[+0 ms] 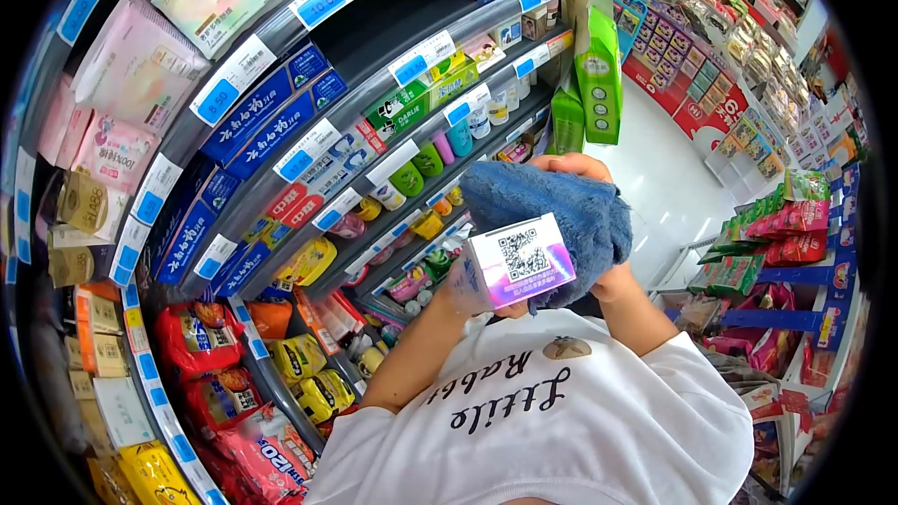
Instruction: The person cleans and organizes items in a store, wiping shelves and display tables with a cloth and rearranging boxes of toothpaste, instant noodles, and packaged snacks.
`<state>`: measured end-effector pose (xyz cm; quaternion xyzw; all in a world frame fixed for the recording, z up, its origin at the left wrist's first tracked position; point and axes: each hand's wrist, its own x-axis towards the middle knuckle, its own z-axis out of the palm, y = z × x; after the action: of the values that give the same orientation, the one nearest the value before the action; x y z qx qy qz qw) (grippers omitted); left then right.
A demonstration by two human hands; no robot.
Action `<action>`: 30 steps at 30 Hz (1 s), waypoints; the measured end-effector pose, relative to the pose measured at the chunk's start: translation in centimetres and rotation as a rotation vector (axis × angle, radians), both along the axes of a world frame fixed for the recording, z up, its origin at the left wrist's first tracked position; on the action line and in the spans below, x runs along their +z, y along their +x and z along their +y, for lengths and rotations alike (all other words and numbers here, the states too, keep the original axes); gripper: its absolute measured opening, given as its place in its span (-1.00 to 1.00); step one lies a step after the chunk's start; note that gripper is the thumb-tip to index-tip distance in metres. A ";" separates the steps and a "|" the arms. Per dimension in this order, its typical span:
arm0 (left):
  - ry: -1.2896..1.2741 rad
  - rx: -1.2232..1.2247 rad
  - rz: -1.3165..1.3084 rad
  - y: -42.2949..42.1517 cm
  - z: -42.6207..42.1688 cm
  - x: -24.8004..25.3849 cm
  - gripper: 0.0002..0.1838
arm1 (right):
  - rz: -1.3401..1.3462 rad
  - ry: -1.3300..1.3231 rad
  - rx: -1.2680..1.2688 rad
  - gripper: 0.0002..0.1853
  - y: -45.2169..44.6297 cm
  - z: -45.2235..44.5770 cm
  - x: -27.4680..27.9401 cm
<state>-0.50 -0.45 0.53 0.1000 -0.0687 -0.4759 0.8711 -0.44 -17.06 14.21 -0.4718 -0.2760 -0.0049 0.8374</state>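
Observation:
My left hand is closed around a small white box with a printed QR code and a shiny purple edge. The box mostly hides its fingers. Right behind the box, a fluffy dark blue cloth is gripped by my right hand, whose fingers curl over its far edge. The cloth is bunched, and its lower part sits behind the box. Both things are held up in front of my white printed shirt.
Curved store shelves on the left carry blue toothpaste boxes, bottles and red wipe packs. Green packs hang at the shelf end. A pale aisle floor runs to the right, beside a rack of snack bags.

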 end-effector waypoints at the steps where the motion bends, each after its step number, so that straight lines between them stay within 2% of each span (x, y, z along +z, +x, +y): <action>1: -0.239 -0.055 0.005 0.3 0.2 0.6 -0.23 | 0.024 -0.018 -0.050 -0.15 -0.1 -0.3 0.2; 2: -0.479 -0.110 0.009 0.6 0.4 1.7 -0.26 | 0.048 -0.037 -0.099 -0.14 -0.2 -0.6 0.4; 4: -0.386 -0.023 -0.028 0.6 1.7 3.6 -0.37 | 0.088 0.106 -0.208 -0.03 -0.1 -0.9 1.0; 6: 0.290 0.259 -0.106 0.3 5.1 5.9 -0.48 | 0.131 0.156 -0.309 0.07 -0.1 -1.6 2.5; 8: 0.520 0.347 -0.240 0.7 6.2 8.6 -0.47 | 0.156 0.175 -0.245 0.14 1.0 -2.2 2.1; 9: 0.645 0.374 -0.465 0.9 6.8 9.8 -0.31 | 0.177 0.144 -0.193 0.14 1.9 -2.8 0.6; 12: 0.847 0.538 -0.625 -0.3 4.3 15.8 -0.13 | 0.406 0.263 -0.139 -0.13 3.9 -3.6 -2.8; 13: 0.870 0.537 -0.688 -0.7 3.7 16.9 -0.08 | 0.543 0.369 -0.024 -0.25 4.5 -3.6 -3.6; 14: 0.892 0.537 -0.751 -1.0 3.2 17.8 -0.02 | 0.621 0.414 -0.047 -0.30 5.1 -3.3 -4.2; 16: 0.916 0.488 -0.849 -1.4 2.7 18.9 0.10 | 0.719 0.496 0.165 -0.31 6.1 -2.7 -5.4; 18: 0.851 0.387 -0.894 -1.6 2.3 19.8 0.18 | 0.830 0.528 0.242 -0.29 6.1 -1.7 -7.0; 19: 0.843 0.447 -0.849 -1.8 1.5 19.9 0.22 | 0.862 0.541 0.291 -0.28 5.7 -1.2 -7.3; 23: 0.851 0.517 -0.911 -1.9 0.3 20.1 0.11 | 0.889 0.560 0.529 -0.23 4.3 0.7 -9.4; 30: 0.840 0.518 -0.876 -2.7 0.1 20.7 0.13 | 0.795 0.683 0.724 -0.15 3.4 0.6 -8.2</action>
<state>-3.24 -0.37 21.20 0.6289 -0.1991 -0.1528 0.7359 2.98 -16.47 6.04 -0.0209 -0.0690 0.3663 0.9277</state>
